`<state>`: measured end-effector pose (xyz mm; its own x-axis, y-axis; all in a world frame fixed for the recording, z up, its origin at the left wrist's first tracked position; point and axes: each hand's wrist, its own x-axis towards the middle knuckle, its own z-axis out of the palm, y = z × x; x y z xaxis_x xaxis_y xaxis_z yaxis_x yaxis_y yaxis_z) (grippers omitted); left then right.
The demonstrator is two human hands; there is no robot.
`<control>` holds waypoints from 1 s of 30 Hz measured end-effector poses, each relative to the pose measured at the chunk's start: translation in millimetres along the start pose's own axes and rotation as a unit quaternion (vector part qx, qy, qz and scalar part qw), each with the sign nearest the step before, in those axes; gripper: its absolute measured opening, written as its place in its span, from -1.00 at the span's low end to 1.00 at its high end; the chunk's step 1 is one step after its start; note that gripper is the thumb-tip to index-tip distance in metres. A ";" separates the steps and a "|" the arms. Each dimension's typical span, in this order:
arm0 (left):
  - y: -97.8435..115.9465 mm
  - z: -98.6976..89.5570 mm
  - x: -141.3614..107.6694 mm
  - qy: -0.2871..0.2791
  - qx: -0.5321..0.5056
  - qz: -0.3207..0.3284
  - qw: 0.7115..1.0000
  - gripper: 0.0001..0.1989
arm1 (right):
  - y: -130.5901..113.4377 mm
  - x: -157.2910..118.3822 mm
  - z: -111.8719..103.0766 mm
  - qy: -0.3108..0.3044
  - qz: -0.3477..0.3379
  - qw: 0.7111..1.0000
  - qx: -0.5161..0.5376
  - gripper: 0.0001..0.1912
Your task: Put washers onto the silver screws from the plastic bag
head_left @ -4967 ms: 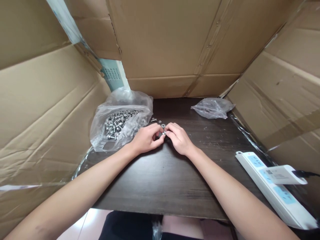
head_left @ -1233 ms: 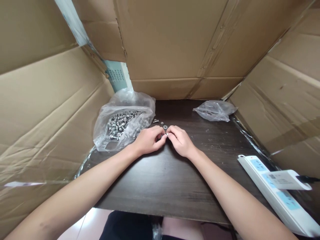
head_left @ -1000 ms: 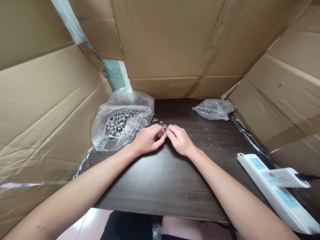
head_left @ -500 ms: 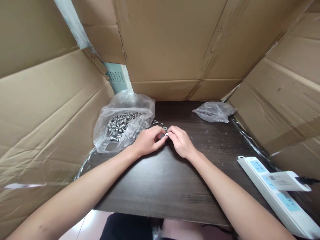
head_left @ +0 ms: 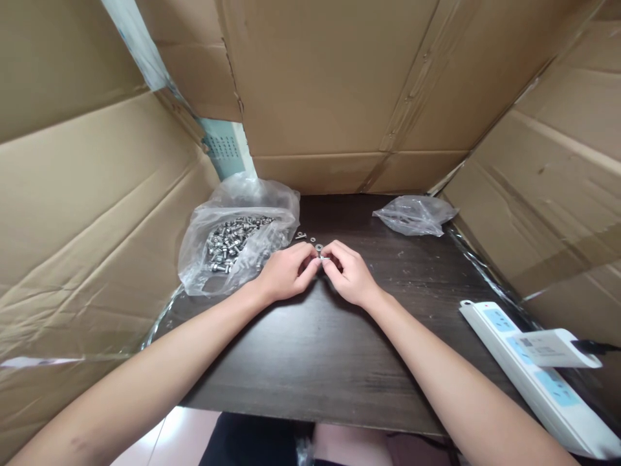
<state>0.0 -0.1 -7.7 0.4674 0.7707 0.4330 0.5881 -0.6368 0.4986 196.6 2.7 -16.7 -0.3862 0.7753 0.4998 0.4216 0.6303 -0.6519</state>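
Note:
My left hand [head_left: 290, 270] and my right hand [head_left: 350, 272] meet fingertip to fingertip over the middle of the table. Pinched between them is a small silver bolt [head_left: 325, 259], lying roughly level. Fingers cover both its ends, so whether a nut or washer sits on it I cannot tell. Just beyond the fingertips lies a flat washer [head_left: 319, 248]. A smaller ring [head_left: 313, 240], a nut or washer, and a loose bolt [head_left: 301, 236] rest farther back. To the left, a clear plastic bag [head_left: 191, 259] gapes around a heap of bolts [head_left: 233, 243].
A crumpled clear plastic bag [head_left: 414, 215] lies at the back right of the dark table [head_left: 291, 362]. Along the right edge runs a white power strip [head_left: 524, 375] with a plug and black cord. Cardboard walls [head_left: 330, 84] enclose the back and both sides.
The fingers of my right hand have shifted and curled, and more of the bolt's shank shows between the hands. My left hand has barely moved. The whole view has shifted slightly.

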 end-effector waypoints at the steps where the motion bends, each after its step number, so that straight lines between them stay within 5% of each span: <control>1: -0.1 -0.1 0.2 0.002 0.003 -0.001 1.000 -0.80 | -0.8 -0.1 0.1 0.005 -0.008 1.000 -0.001 -0.92; 10: -0.7 0.9 0.9 0.008 0.017 -0.012 1.000 -0.76 | -5.9 0.0 -0.3 0.049 -0.029 0.998 -0.017 -0.98; 16: -0.1 1.0 -0.1 0.001 0.010 0.005 1.000 -0.78 | -0.6 1.0 1.1 0.023 -0.012 1.000 -0.011 -0.74; 20: -0.7 1.9 0.4 0.000 0.014 -0.006 1.000 -0.79 | -1.2 0.5 0.5 0.029 -0.024 0.999 -0.022 -0.95; 24: -1.2 2.4 1.0 0.009 0.020 -0.014 1.000 -0.82 | -3.6 -0.3 -1.0 0.055 -0.032 0.997 -0.030 -0.68; 27: -1.1 2.2 1.1 0.007 0.017 -0.012 1.000 -0.80 | -3.0 0.1 -0.8 0.053 -0.008 0.998 -0.046 -0.92; 30: -1.1 2.0 0.9 0.006 0.017 -0.004 1.000 -0.78 | -0.7 1.2 0.6 0.027 -0.003 0.998 -0.050 -0.79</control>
<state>1.2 1.3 -9.4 0.4544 0.7752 0.4388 0.6136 -0.6295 0.4767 195.3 3.1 -16.0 -0.3447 0.7710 0.5355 0.4997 0.6336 -0.5907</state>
